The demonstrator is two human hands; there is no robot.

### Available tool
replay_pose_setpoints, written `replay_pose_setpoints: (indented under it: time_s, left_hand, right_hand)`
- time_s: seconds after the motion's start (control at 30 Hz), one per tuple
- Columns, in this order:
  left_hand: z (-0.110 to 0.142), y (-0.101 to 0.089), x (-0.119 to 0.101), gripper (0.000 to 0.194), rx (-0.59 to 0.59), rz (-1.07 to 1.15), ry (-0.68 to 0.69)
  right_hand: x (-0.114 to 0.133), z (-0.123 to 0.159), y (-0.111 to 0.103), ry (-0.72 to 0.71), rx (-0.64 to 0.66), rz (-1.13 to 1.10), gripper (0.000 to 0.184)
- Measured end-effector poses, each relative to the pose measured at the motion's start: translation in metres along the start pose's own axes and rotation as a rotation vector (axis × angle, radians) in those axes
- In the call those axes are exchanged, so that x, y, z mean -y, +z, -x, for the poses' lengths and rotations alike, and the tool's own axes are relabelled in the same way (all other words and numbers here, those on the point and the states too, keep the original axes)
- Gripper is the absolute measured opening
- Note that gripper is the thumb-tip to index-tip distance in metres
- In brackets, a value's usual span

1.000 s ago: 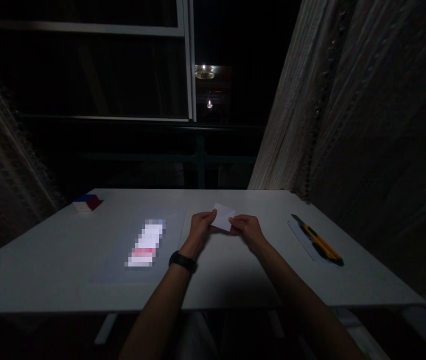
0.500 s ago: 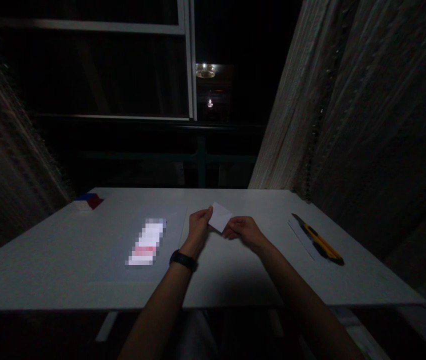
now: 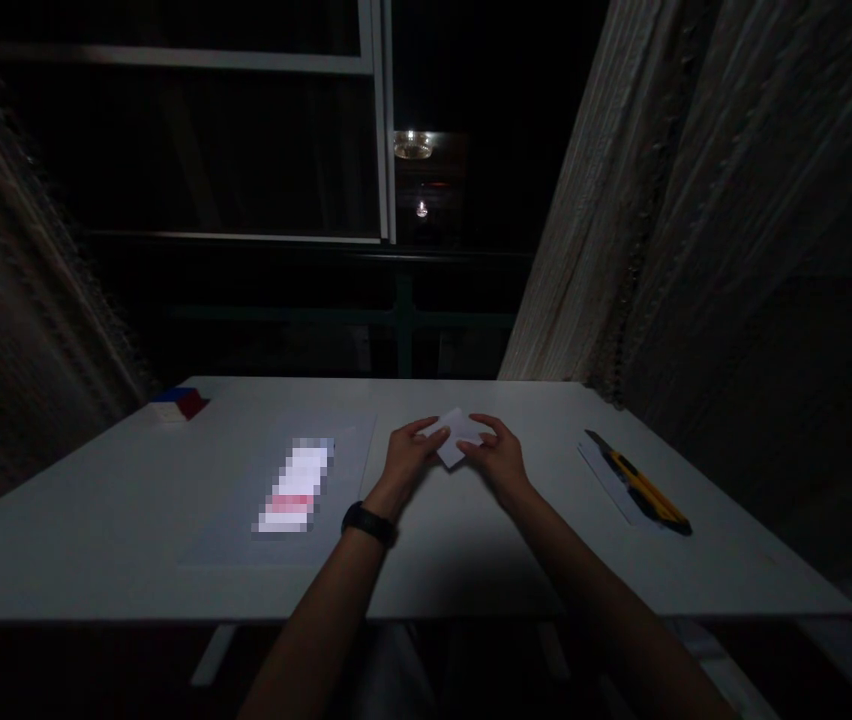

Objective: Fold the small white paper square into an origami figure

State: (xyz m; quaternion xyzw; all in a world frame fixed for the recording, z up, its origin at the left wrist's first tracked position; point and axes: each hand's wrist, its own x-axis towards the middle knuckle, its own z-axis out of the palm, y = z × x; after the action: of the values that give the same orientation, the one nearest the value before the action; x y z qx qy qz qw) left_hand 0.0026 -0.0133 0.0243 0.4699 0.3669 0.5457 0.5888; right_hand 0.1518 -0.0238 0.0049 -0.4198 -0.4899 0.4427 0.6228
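Left hand (image 3: 405, 460) and right hand (image 3: 502, 462) both pinching the white paper (image 3: 451, 457), thumbs on top, fingers half-curled. Paper's over the table (image 3: 426, 570), short of far edge. Hands angled inward.

From the view's centre, the table (image 3: 96, 530) at 6 o'clock is smooth and matt. The paper (image 3: 452, 457), just off centre towards 5, is white and matt. At 8, the sheet (image 3: 223, 545) looks like flat, dull paper; the screen (image 3: 295, 480) on it glows, its finish masked by pixels. Near 9, the cube (image 3: 177, 404) seems smooth plastic. At 4, the knife (image 3: 647, 492) has a metal-looking blade and yellow-black plastic handle. At 7, the band (image 3: 370, 523) looks like dark rubber. At 2, the curtain (image 3: 565, 220) is coarse, ribbed cloth. At 12, the lamp (image 3: 412, 150) gleams like glass.
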Motion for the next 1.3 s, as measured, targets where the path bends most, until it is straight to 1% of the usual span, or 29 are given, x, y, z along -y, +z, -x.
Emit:
replay_pose_setpoints:
  time_s: [0.07,0.13,0.27,0.37,0.4,0.43,0.5,0.57,0.67,0.83,0.9,0.97,1.03,1.13,1.23,1.3]
  left_hand:
    - [0.0,0.0,0.002,0.037,-0.008,0.049,-0.022]
    - [0.0,0.0,0.003,0.031,-0.023,0.058,-0.008]
    - [-0.001,0.0,0.003,0.03,-0.022,0.039,0.045]
    - [-0.001,0.001,0.003,0.028,-0.04,-0.051,0.084]
    - [0.0,0.001,0.003,0.027,-0.043,-0.096,0.092]
    - [0.0,0.002,0.003,0.027,-0.046,-0.142,0.098]
    - [0.001,0.003,0.005,0.028,-0.035,-0.226,0.112]
    - [0.001,0.003,0.007,0.028,-0.011,-0.289,0.127]
    - [0.0,0.002,0.009,0.03,0.027,-0.322,0.147]
    - [-0.002,0.001,0.008,0.031,-0.035,-0.289,0.159]
    - [-0.001,0.002,0.006,0.03,-0.037,-0.292,0.15]
    - [0.001,0.003,0.004,0.03,-0.019,-0.288,0.129]
    - [0.002,0.003,0.002,0.037,0.011,-0.265,0.097]
    - [0.003,0.002,0.0,0.054,0.073,-0.215,0.048]
    - [0.003,-0.001,0.002,0.057,0.097,-0.164,0.024]
    - [0.001,-0.002,0.004,0.06,0.098,-0.111,0.008]
  right_hand:
    - [-0.002,0.0,0.001,0.001,-0.049,-0.031,0.062]
    - [-0.003,0.0,0.003,0.029,-0.049,-0.031,0.06]
    - [-0.001,0.002,0.005,0.061,0.06,0.005,0.054]
    - [0.007,0.001,0.001,0.041,0.104,-0.017,0.055]
    - [0.01,0.0,-0.002,0.012,0.108,-0.007,0.055]
    - [0.013,-0.001,-0.004,-0.026,0.109,0.026,0.052]
    - [0.017,-0.003,-0.008,-0.076,0.096,0.138,0.037]
    - [0.018,-0.005,-0.011,-0.084,0.093,0.235,0.025]
    - [0.018,-0.004,-0.014,-0.049,0.117,0.28,0.022]
    - [0.017,-0.003,-0.017,0.039,0.207,0.232,0.021]
    - [0.016,-0.003,-0.018,0.095,0.229,0.202,0.021]
    - [0.015,-0.004,-0.019,0.137,0.223,0.175,0.021]
    - [0.015,-0.005,-0.02,0.157,0.203,0.143,0.02]
    - [0.017,-0.006,-0.021,0.183,0.165,0.098,0.019]
    - [0.019,-0.006,-0.024,0.229,0.162,0.078,0.018]
    - [0.02,-0.006,-0.027,0.266,0.193,0.069,0.019]
